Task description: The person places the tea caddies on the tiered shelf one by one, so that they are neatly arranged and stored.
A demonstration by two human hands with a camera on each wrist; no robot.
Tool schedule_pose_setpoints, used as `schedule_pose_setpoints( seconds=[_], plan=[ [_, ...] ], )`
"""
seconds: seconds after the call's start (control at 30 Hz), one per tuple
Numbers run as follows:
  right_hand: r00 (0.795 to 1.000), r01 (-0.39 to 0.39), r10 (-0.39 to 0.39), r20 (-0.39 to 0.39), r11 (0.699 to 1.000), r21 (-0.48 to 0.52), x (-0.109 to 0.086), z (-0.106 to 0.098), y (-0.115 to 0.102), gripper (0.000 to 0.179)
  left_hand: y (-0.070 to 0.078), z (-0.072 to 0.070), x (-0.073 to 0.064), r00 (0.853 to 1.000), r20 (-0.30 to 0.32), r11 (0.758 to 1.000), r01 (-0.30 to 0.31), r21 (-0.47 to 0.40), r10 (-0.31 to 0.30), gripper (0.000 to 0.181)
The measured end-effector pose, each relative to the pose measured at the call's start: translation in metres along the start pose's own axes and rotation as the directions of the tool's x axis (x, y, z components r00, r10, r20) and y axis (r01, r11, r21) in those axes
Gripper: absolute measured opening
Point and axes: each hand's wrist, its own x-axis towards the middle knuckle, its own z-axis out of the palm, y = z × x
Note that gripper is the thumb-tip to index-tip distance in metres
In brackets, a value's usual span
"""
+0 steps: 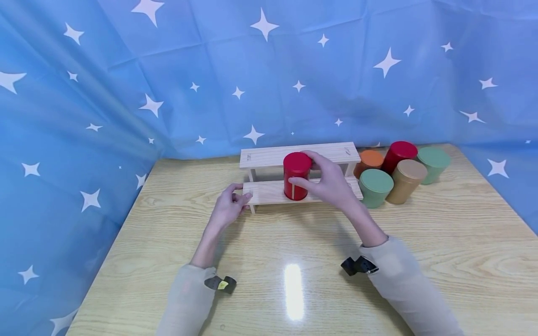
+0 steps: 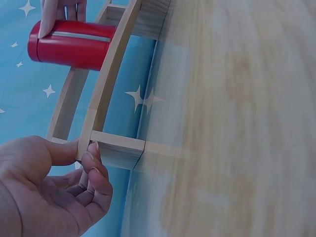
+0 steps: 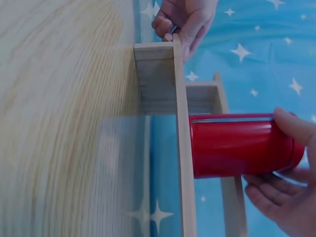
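Observation:
A red canister [image 1: 296, 163] with a pale stripe stands upright on the lower board of a two-tier wooden rack [image 1: 266, 192]. From the right side, my right hand [image 1: 332, 186] grips it, thumb at the front and fingers round behind. In the right wrist view, the base of the red canister [image 3: 237, 148] meets the lower board. My left hand [image 1: 227, 207] pinches the left end of that board between thumb and fingers. The left wrist view shows the thumb [image 2: 64, 152] on the board's upper face and curled fingers below.
Right of the rack, several canisters stand close together: an orange one [image 1: 371, 161], another red one [image 1: 401, 151], a tan one [image 1: 405, 182] and two green ones, front [image 1: 375, 189] and back [image 1: 435, 163]. A blue star-patterned cloth [image 1: 218, 60] hangs behind the wooden table [image 1: 252, 270].

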Motion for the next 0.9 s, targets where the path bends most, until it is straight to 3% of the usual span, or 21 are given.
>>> schedule_pose_setpoints(
  seconds=[0.17, 0.5, 0.9],
  plan=[
    [1.0, 0.028, -0.028, 0.005, 0.999, 0.027, 0.007, 0.014, -0.003, 0.058, -0.001, -0.001, -0.001, 1.0, 0.006, 1.0, 0.001, -0.013, -0.001, 0.048],
    [1.0, -0.005, 0.004, 0.025, 0.999, 0.034, 0.017, 0.04, -0.016, 0.059, -0.001, 0.0, 0.001, 1.0, -0.014, 1.0, -0.001, -0.022, 0.0, 0.046],
    [0.999, -0.015, 0.016, 0.049, 1.0, -0.004, 0.027, 0.055, -0.024, 0.059, -0.001, 0.0, 0.003, 1.0, -0.013, 0.999, 0.014, -0.039, -0.014, 0.046]
  ],
)
